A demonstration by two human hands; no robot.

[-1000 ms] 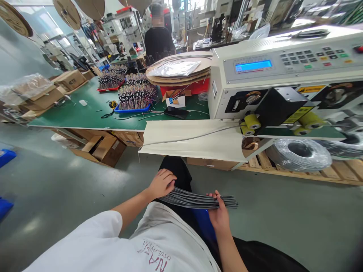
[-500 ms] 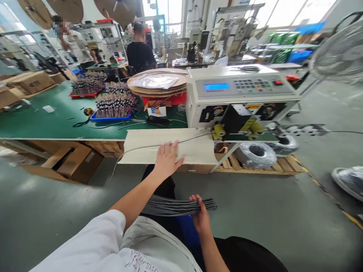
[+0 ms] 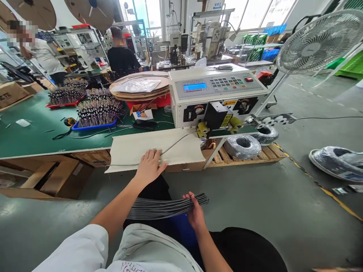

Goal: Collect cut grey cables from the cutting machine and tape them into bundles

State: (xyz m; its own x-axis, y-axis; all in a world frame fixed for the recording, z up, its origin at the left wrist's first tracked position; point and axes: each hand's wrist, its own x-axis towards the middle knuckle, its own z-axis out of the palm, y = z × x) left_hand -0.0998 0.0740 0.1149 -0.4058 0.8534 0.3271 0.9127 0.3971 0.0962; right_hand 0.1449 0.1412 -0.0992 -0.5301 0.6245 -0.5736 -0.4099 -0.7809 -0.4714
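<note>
Nearest, the right hand (image 3: 195, 215) is closed around a bundle of cut grey wires (image 3: 164, 207), held level over the person's lap. Beyond it the left hand (image 3: 149, 166) lies flat with fingers spread on the white tray (image 3: 127, 149), touching a single grey wire (image 3: 176, 141) — the strand runs from the cutting machine (image 3: 215, 94). Farther off, wire coils (image 3: 242, 145) rest on a pallet.

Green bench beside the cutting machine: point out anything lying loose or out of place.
Loose cut wires lie strewn across the green bench near the blue tray, outside it. A small white scrap sits alone at the far left. Nothing looks spilled or damaged.
</note>
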